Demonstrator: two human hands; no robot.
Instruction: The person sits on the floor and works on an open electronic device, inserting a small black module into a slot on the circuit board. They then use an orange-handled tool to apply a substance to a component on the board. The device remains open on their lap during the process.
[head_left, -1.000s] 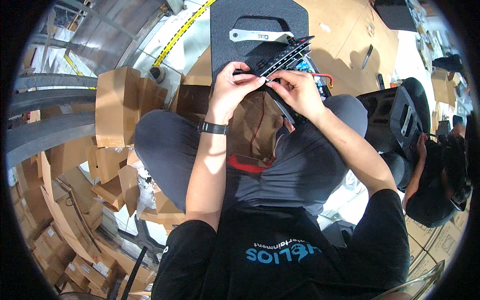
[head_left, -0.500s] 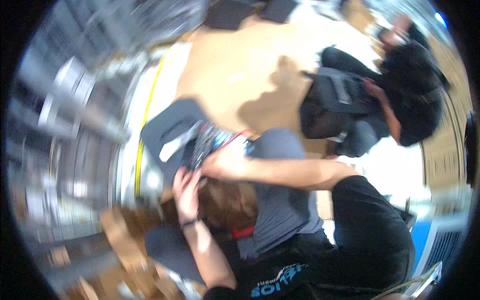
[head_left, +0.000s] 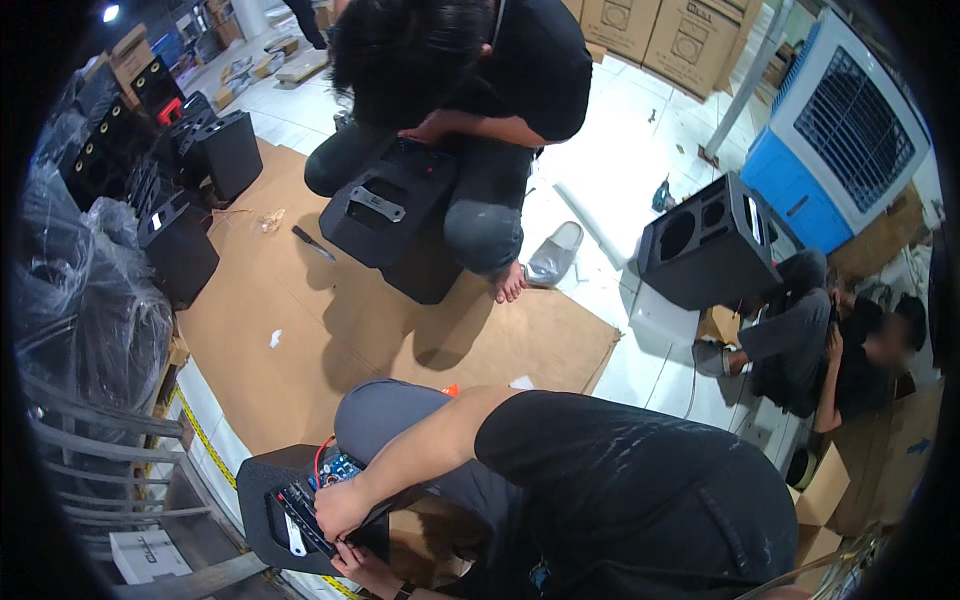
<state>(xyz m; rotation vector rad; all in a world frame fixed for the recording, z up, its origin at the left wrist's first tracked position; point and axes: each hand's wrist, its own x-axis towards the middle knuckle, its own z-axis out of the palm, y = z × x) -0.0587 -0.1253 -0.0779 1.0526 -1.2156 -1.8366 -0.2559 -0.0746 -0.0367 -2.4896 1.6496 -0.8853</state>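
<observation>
Your black box [head_left: 258,500] stands low and left in view, with the dark panel [head_left: 318,535] across its handle side and your two hands at the panel's lower end. On its left edge you are near the grey metal rails [head_left: 200,580] and the yellow-and-black tape [head_left: 205,440]; your bent knee [head_left: 375,415] bounds it on the right. The widest room lies over the cardboard sheet [head_left: 270,370], between you and a co-worker [head_left: 540,70] who crouches with another black box [head_left: 365,225]. A knife-like tool [head_left: 314,243] and a white scrap [head_left: 275,339] lie on that sheet.

Compared with a second ago, your view has swung right: your box was top centre, and the crouching co-worker, then at the right rim, is now top centre. The blue-and-white cooler [head_left: 810,160] has come into view. Both your hands are still at the panel.

Your right hand [head_left: 342,510] curls over the panel's edge, but its fingertips are hidden, so you cannot tell whether they are clamped. Your left hand [head_left: 365,568] has its fingers against the panel's end; its grip cannot be told either. Your left forearm is cut off below the wristband [head_left: 405,590], and your right forearm partly covers the circuit board [head_left: 338,470] beside the red cable [head_left: 319,460].
</observation>
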